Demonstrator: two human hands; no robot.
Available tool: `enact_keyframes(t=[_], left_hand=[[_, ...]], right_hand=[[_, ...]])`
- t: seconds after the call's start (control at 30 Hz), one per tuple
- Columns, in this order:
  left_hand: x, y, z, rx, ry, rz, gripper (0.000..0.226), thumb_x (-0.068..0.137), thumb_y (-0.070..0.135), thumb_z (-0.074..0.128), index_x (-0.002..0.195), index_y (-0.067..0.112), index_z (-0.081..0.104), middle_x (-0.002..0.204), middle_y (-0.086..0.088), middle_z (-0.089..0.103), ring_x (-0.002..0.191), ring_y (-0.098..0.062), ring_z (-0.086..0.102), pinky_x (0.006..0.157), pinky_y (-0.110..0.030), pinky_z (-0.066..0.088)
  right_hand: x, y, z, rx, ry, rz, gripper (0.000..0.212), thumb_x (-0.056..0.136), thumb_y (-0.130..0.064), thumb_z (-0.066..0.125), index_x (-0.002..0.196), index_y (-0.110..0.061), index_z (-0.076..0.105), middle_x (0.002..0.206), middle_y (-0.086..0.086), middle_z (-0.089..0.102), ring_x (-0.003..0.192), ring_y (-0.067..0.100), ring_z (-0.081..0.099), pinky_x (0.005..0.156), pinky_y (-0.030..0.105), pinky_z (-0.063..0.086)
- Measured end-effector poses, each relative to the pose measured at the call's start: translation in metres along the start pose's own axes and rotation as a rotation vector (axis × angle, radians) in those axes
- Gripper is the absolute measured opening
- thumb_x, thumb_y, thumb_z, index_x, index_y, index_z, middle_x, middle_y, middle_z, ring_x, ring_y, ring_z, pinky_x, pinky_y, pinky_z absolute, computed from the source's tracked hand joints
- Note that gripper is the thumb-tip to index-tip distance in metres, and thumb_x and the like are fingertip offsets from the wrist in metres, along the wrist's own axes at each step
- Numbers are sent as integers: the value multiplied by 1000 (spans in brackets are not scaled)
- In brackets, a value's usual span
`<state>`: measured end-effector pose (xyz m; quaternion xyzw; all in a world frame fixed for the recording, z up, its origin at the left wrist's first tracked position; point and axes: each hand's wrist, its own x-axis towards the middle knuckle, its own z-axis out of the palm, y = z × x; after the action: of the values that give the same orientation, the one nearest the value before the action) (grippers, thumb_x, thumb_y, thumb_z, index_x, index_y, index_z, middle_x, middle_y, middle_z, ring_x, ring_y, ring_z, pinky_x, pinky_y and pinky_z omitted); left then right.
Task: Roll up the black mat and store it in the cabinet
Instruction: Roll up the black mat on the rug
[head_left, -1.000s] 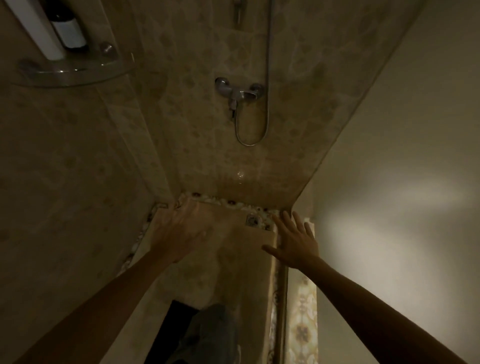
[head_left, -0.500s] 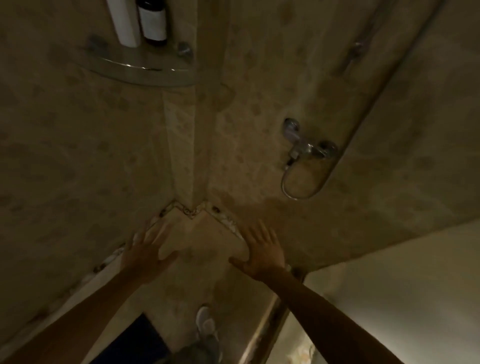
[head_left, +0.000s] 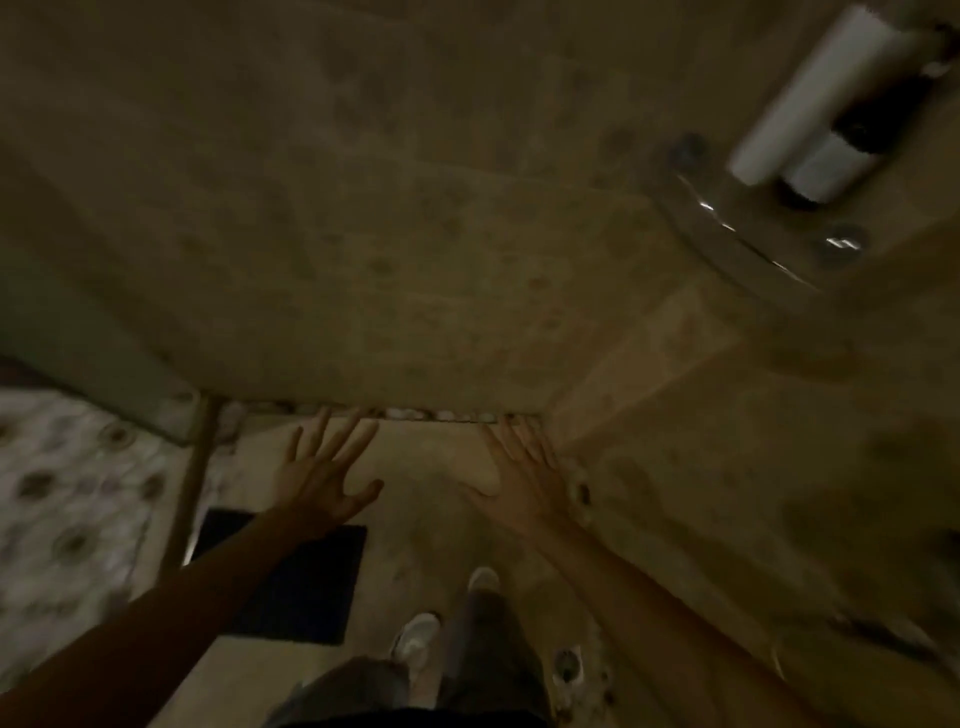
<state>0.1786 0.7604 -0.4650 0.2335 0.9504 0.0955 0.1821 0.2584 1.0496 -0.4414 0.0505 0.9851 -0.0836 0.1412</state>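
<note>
The black mat (head_left: 306, 587) lies flat and unrolled on the beige shower floor, at the lower left, partly hidden under my left forearm. My left hand (head_left: 324, 478) hovers above and beyond the mat's far edge, fingers spread, holding nothing. My right hand (head_left: 524, 480) is stretched out to the right of it, also spread and empty, near the pebble strip at the foot of the wall. No cabinet is in sight. The picture is dim and blurred.
Tiled shower walls (head_left: 363, 234) close in ahead and on the right. A glass corner shelf (head_left: 748, 249) with bottles (head_left: 810, 98) hangs at the upper right. A metal threshold rail (head_left: 192, 478) separates the shower from patterned floor tiles (head_left: 62, 499) on the left. My shoes (head_left: 418, 639) stand below.
The view has swung left: the shelf moved to the upper right, the tap left the picture, and much more of the black mat and the patterned floor now show. Both hands stay spread.
</note>
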Motion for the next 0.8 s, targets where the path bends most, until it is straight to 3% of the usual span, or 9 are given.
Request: enact_keyframes(t=[0.1,0.23,0.37,0.47,0.6,0.73,0.8], left_hand=[[-27,-37,8,-14,25,-208,89,81,86,14,154,41,-8,164,8,-14,150,-26,-18,120,-54,0],[-67,-72,21,-102,50,-428,87,81,85,11,155,41,-4,163,6,-13,149,-31,-19,119,-54,-6],[-114,-96,60,-151,36,-696,85,81,82,6,154,41,-11,163,6,-16,148,-31,-23,119,-55,-6],[-147,-100,100,-180,52,-914,84,84,80,11,155,40,-5,165,3,-9,150,-31,-15,120,-55,0],[-180,-79,164,-281,44,-1092,81,87,77,23,157,40,2,167,3,1,152,-28,-12,120,-57,5],[-174,-72,229,-422,50,-1220,78,90,73,26,155,44,-6,166,8,-9,151,-27,-15,120,-59,3],[-169,-73,273,-479,51,-1211,77,90,71,27,154,45,-7,166,10,-10,151,-26,-15,120,-59,6]], right_hand=[[51,-38,5,-22,-62,-190,95,81,-82,41,157,-40,3,168,-8,5,154,20,-1,122,42,2],[114,-96,22,-107,-144,-456,98,80,-82,45,158,-34,11,167,-3,15,154,23,5,124,45,9],[159,-141,67,-138,-290,-665,97,78,-81,35,158,-35,5,168,0,8,155,23,5,124,46,11],[198,-169,106,-264,-404,-815,93,84,-76,46,159,-35,8,169,-1,6,155,22,3,124,46,11],[216,-179,165,-321,-588,-892,83,93,-60,53,158,-28,14,169,-2,1,154,21,-2,123,43,9],[230,-195,232,-387,-684,-1010,84,95,-51,58,159,-18,14,168,0,3,154,20,-1,123,37,9],[229,-205,270,-408,-742,-1051,80,97,-42,60,158,-14,17,167,3,13,154,22,8,122,34,10]])
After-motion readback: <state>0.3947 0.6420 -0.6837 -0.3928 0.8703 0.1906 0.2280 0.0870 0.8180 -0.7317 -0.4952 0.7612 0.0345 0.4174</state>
